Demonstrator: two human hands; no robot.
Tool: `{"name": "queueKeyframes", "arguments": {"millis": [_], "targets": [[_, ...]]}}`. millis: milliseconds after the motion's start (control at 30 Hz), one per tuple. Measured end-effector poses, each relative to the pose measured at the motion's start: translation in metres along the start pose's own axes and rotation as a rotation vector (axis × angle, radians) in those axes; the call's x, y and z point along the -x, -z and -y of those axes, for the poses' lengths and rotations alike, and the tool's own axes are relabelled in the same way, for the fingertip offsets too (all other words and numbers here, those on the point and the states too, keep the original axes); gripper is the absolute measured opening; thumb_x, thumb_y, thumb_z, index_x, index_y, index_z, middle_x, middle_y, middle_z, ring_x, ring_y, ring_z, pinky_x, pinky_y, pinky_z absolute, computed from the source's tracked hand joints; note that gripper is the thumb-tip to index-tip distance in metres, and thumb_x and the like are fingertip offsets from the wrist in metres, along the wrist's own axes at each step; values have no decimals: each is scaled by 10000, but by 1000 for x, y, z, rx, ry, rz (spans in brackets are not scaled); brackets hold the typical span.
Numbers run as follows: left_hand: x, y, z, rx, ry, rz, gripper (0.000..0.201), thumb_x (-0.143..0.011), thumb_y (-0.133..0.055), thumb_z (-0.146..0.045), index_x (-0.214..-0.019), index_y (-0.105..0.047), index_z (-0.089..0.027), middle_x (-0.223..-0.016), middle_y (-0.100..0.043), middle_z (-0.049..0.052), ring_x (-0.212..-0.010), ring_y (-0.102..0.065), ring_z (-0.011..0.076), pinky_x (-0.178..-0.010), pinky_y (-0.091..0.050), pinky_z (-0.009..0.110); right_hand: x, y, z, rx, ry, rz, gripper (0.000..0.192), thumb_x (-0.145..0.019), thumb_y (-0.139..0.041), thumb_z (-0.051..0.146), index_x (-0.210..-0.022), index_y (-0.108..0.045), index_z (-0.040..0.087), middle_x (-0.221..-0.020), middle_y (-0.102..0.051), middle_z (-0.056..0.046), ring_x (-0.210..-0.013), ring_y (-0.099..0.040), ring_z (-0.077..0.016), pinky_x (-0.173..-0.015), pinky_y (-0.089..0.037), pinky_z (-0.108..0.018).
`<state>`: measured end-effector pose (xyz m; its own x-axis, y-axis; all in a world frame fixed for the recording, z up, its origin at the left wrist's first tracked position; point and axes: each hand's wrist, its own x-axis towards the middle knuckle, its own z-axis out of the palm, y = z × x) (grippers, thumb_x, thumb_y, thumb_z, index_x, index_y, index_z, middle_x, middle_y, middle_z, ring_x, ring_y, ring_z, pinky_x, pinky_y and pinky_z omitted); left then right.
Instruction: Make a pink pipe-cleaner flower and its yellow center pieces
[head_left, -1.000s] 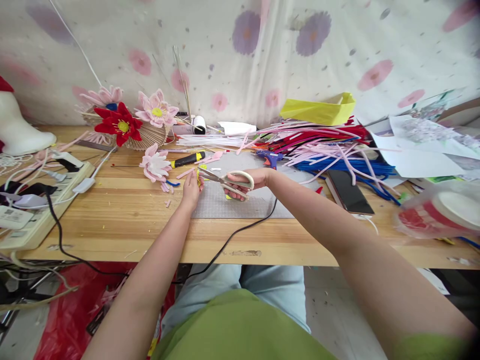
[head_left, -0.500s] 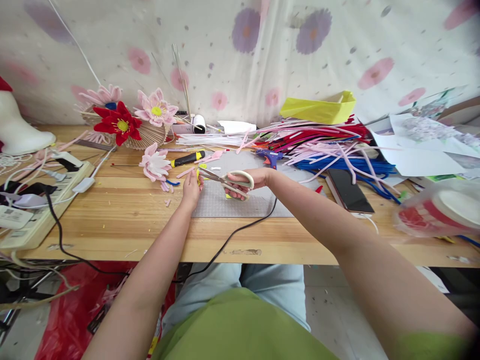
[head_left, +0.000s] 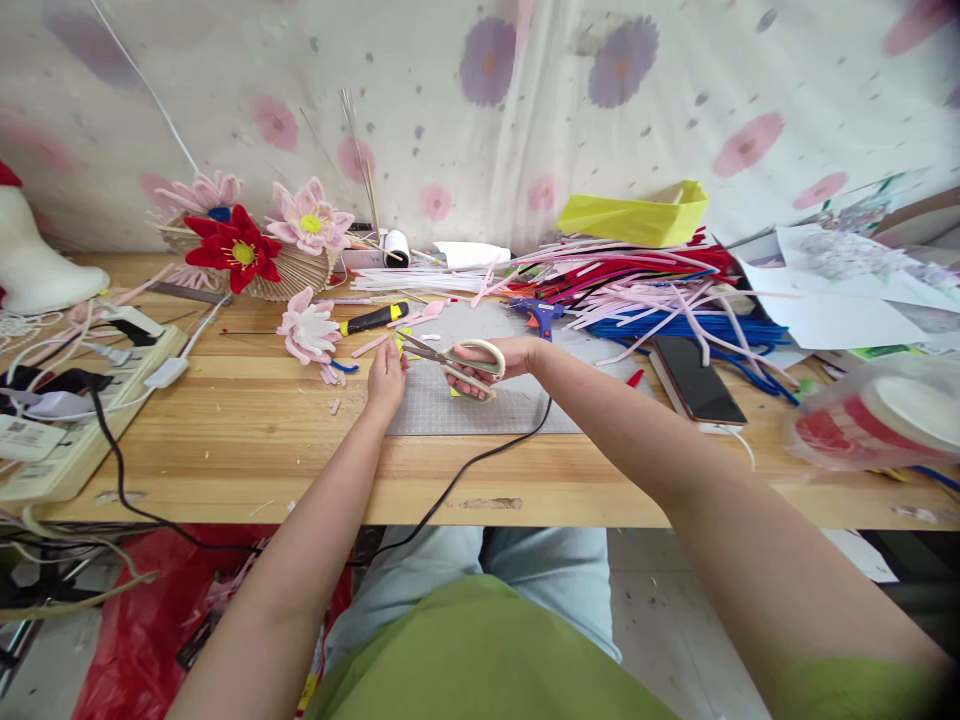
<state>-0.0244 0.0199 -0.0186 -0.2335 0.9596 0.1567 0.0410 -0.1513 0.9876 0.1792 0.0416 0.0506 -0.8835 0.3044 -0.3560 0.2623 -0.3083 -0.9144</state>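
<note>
Gripping scissors (head_left: 450,358) — right hand (head_left: 491,366) (blades parted).

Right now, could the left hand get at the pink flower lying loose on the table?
Probably yes. The left hand sits just right of the pink flower on the table, with only small scraps between them, though its fingers seem busy with a yellow piece.

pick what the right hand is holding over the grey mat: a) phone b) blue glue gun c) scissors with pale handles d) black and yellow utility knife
c: the right hand has its fingers through the pale loops of the scissors, blades pointing toward the left hand; the glue gun, utility knife and phone all lie untouched on the table.
</note>
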Motion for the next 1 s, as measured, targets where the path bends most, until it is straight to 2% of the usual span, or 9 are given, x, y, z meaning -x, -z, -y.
{"name": "queueKeyframes", "arguments": {"millis": [167, 333, 500, 633, 800, 900, 1000], "targets": [[4, -4, -8, 85, -1, 50, 365, -804, -423, -545, -681, -453, -202, -576, -472, -7, -421, -385, 73, -373, -285, 219, -6, -3, -7, -100, 38, 6, 516, -834, -371, 572, -885, -562, 95, -703, -600, -62, -577, -536, -100, -511, -436, -200], [8, -2, -15, 152, 82, 80, 327, -759, -521, -501, -701, -430, -191, -565, -488, -35, -390, -394, 48, -329, -242, 169, -10, -7, -14, -163, 69, 6, 521, -784, -413, 621, -848, -548, 122, -667, -560, -31, -565, -529, -108, -509, -449, -218], [9, -1, -21, 159, 129, 100, 303, -731, -570, -463, -784, -466, -183, -537, -471, -55, -466, -524, 84, -387, -386, 171, -10, -4, -17, -176, 111, -25, 503, -780, -438, 614, -819, -533, 121, -621, -508, -1, -497, -465, -71, -452, -393, -180], [9, -2, -21, 155, 121, 98, 265, -737, -583, -415, -763, -485, -170, -516, -466, -59, -437, -485, 71, -407, -412, 179, -7, -1, -17, -147, 153, -59, 442, -800, -466, 562, -817, -518, 124, -542, -424, 41, -436, -380, -49, -394, -316, -152], [10, 1, -18, 106, 145, 95, 295, -709, -588, -440, -757, -488, -166, -503, -493, -53, -443, -499, 85, -425, -417, 194, 6, 4, -13, -71, 280, -275, 421, -769, -522, 560, -798, -502, 140, -526, -416, 49, -433, -378, -48, -386, -309, -158], [7, 2, -19, 92, 125, 115, 312, -681, -598, -451, -756, -493, -166, -601, -579, -13, -557, -576, 116, -500, -443, 219, 18, 7, -14, 68, 300, -484, 447, -714, -574, 580, -768, -505, 142, -517, -449, 37, -432, -405, -61, -378, -319, -178], [2, 1, -24, 40, 97, 158, 274, -653, -620, -405, -731, -517, -163, -712, -612, 3, -626, -578, 115, -559, -428, 224, 26, 11, -24, 127, 287, -729, 468, -663, -600, 607, -743, -476, 163, -494, -459, 42, -400, -399, -65, -369, -312, -196]]}}
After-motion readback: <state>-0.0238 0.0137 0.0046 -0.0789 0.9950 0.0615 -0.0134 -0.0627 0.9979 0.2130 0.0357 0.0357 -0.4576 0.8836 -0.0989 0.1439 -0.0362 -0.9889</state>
